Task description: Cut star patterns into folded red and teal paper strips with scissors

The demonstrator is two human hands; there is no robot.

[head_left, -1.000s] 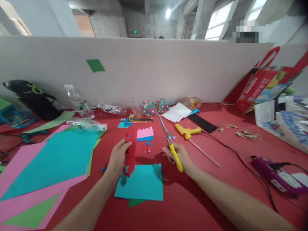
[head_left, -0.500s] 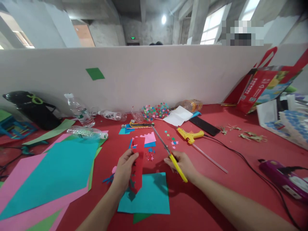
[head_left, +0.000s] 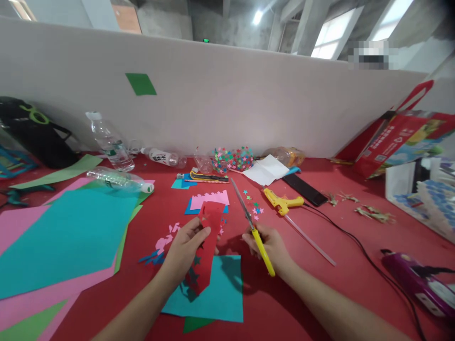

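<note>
My left hand [head_left: 188,241] pinches a strip of red paper [head_left: 209,251] with star-shaped holes cut along it. The strip is held up over a teal paper sheet [head_left: 227,298] on the table. In my right hand [head_left: 270,244] are yellow-handled scissors [head_left: 261,248], their blades pointing away from me and apart from the red strip. Beyond the strip lie pink paper [head_left: 209,199] with a notched edge and several small stars [head_left: 256,204]. Pink scraps [head_left: 165,239] and blue scraps [head_left: 152,257] are left of my left hand.
A yellow glue gun [head_left: 282,201] with a cord lies to the right, near a phone [head_left: 304,188] and a purple power strip [head_left: 419,279]. Large coloured sheets [head_left: 67,237] cover the left. Plastic bottles [head_left: 110,147] and a utility knife [head_left: 209,177] are at the back.
My left hand has moved the red strip slightly right and tilted it, uncovering the notched pink paper and more pink scraps. The scissors stay in my right hand. The view has tipped down.
</note>
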